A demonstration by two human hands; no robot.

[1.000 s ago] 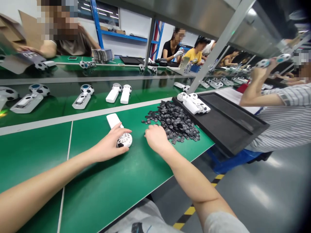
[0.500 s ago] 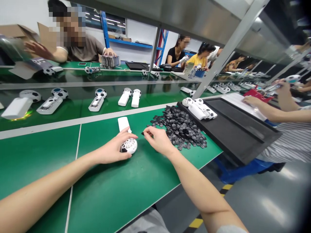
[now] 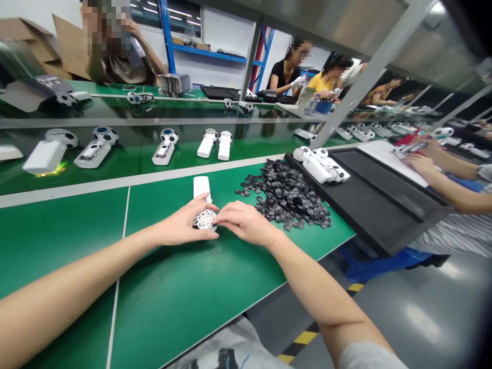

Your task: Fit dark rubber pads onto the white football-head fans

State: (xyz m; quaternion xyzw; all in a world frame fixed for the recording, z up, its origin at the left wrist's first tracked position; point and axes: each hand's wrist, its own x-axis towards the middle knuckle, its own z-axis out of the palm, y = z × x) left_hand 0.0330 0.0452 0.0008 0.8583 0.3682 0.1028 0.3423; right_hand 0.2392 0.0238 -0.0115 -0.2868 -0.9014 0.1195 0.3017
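A white device with a round, football-patterned head (image 3: 205,220) and a flat white handle (image 3: 202,188) lies on the green table (image 3: 165,297). My left hand (image 3: 184,223) grips the round head, thumb on the near side and fingers over the far side. At the head's right edge, my right hand (image 3: 242,221) has its fingertips pinched together; whatever they hold is hidden. Just beyond my right hand spreads a heap of small black pieces (image 3: 288,192).
Several similar devices sit on the green conveyor (image 3: 134,164) beyond the table. On the right, a black tray (image 3: 380,205) holds more white devices (image 3: 317,165). A slanted metal post (image 3: 346,87) rises behind it. Co-workers sit across and at the right.
My right hand has moved left to the round head, and the black piece at its fingertips is now out of sight. The conveyor devices appear further right. The person across has raised their hands.
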